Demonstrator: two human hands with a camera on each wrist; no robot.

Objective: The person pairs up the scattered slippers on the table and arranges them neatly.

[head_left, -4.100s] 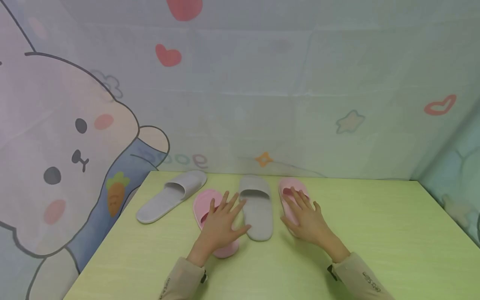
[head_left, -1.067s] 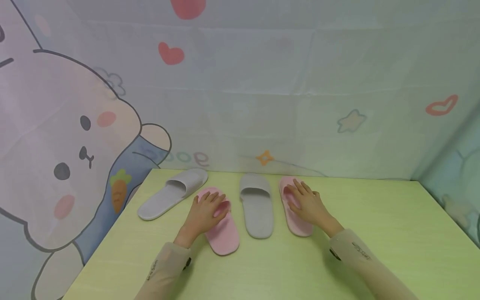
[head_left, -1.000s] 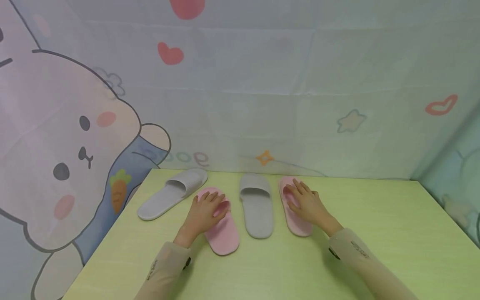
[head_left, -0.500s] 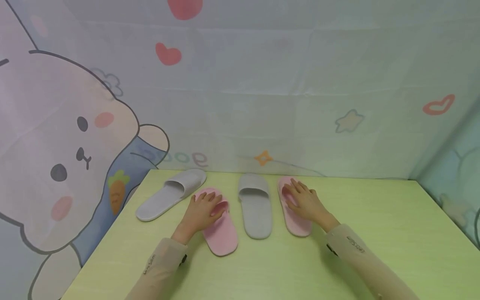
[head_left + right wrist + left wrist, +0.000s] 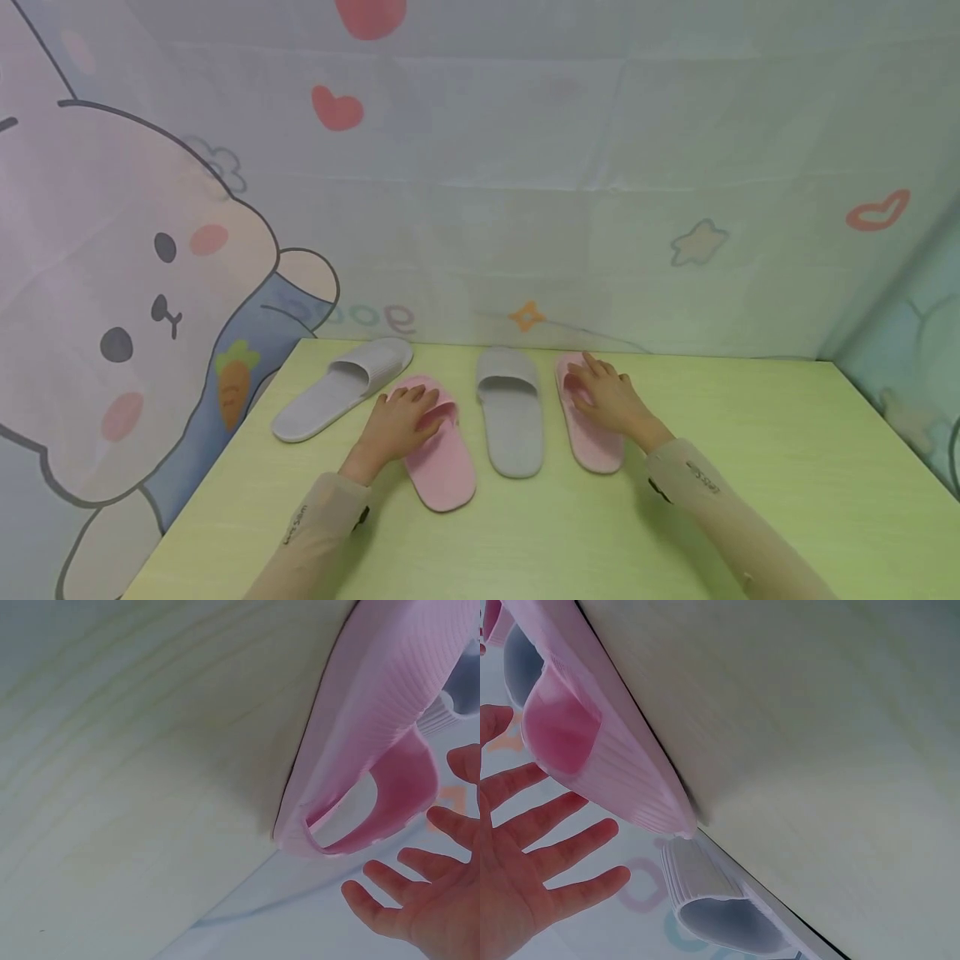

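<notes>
Two pink slippers lie on the table, toes pointing away. Over the strap of the left pink slipper [image 5: 444,479] hovers my left hand [image 5: 393,425], fingers loosely bent. The left wrist view shows its fingers spread apart beside the strap [image 5: 626,784], with nothing held. My right hand [image 5: 611,400] is over the right pink slipper [image 5: 600,452], covering part of its strap. In the right wrist view the right-hand fingers [image 5: 382,885] are relaxed and just off the slipper's strap [image 5: 409,776]. Between the pink pair lies a grey slipper [image 5: 516,433].
Another grey slipper [image 5: 318,408] lies slanted at the table's back left, its toe close to the left pink slipper. A patterned cloth backdrop [image 5: 480,167] stands along the back edge of the light green table [image 5: 750,467].
Over about four seconds both hands' fingers have become less spread. The left hand has moved left, baring the heel of its slipper. In the last second both hands have barely shifted; the slippers stay put.
</notes>
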